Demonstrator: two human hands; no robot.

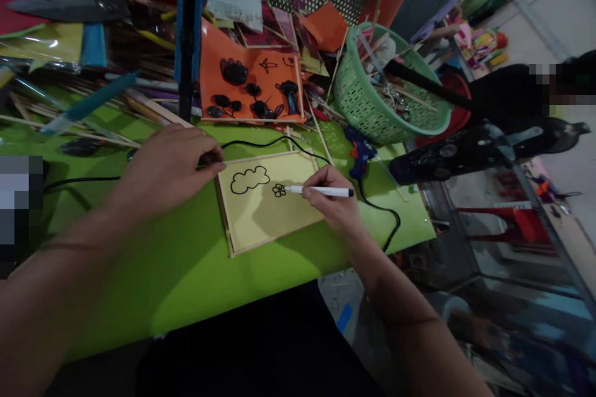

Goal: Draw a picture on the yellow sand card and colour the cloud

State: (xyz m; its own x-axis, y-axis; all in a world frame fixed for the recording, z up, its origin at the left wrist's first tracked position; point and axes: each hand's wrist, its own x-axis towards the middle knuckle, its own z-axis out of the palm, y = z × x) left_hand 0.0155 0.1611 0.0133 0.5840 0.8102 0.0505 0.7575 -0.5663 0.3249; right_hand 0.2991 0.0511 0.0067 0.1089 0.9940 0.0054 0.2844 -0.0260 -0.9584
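Observation:
A yellow sheet (261,223) edged with thin wooden sticks lies on the green table. On it are a black cloud outline (250,180) and a small black flower outline (279,190). My right hand (331,198) grips a white marker (328,191) with a black end, its tip at the flower's right side. My left hand (170,164) is at the sheet's upper left corner, fingers curled and thumb on the stick edging. Just beyond lies an orange sheet (214,68) with similar edging, black drawings and glossy black pieces.
A blue glue gun (361,152) lies right of the yellow sheet, its black cable (395,223) curving near the table edge. Behind stand a green basket (391,118) of tools and a black stand arm (447,158). Scissors (69,7), sticks and coloured paper crowd the back left.

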